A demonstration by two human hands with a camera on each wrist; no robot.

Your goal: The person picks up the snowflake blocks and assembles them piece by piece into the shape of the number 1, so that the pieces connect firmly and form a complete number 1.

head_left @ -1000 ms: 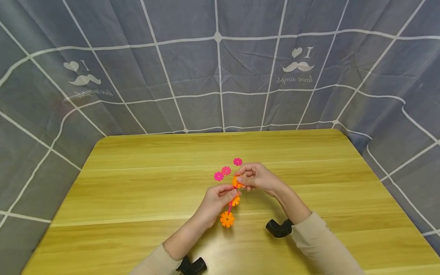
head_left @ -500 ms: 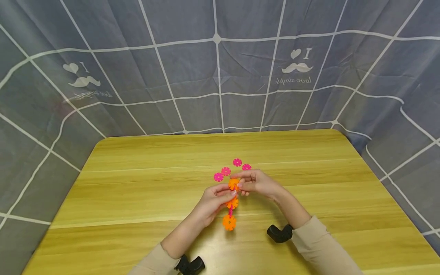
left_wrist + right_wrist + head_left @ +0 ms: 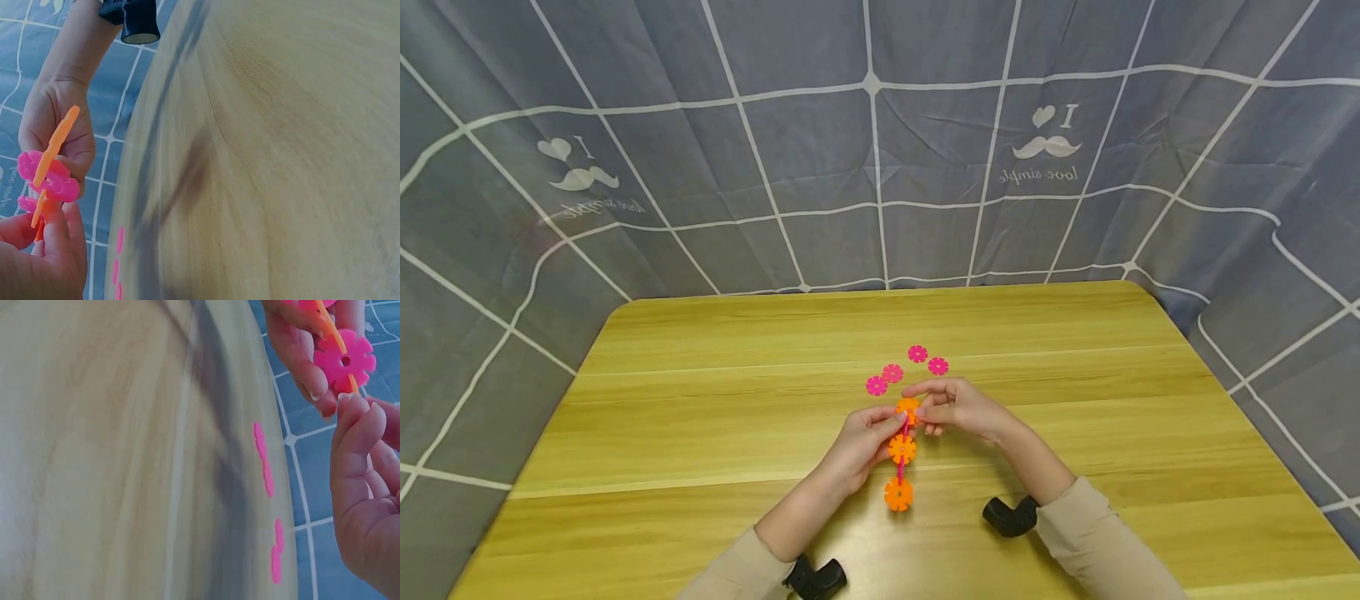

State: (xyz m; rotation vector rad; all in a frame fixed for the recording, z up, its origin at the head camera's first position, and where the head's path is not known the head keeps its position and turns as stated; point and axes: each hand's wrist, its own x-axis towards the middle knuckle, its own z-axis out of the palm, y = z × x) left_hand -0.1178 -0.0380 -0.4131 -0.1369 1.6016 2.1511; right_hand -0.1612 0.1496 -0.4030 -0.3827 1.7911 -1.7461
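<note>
A chain of flower-shaped notched discs, orange and pink in turn, hangs between my hands above the table in the head view. My left hand (image 3: 857,450) pinches it near the upper end, by a pink disc (image 3: 364,359) below the top orange disc (image 3: 907,406). That orange disc is pinched at its right edge by my right hand (image 3: 966,410), index finger stretched over it. Below my left fingers hang the middle orange disc (image 3: 896,451) and the lowest orange disc (image 3: 891,498), with pink pieces seen edge-on between them. Fingers partly hide the joints.
Loose pink discs lie on the wooden table (image 3: 700,400) just beyond my hands: two on the left (image 3: 877,386), and two on the right (image 3: 938,367). Black wrist mounts (image 3: 1010,517) sit on both wrists. A grey checked curtain (image 3: 820,167) surrounds the table's far side.
The right hand has shifted slightly down and left with the top orange disc, uncovering a pink disc on the table. The chain has swung lower and turned, so its middle orange disc shows more fully.
</note>
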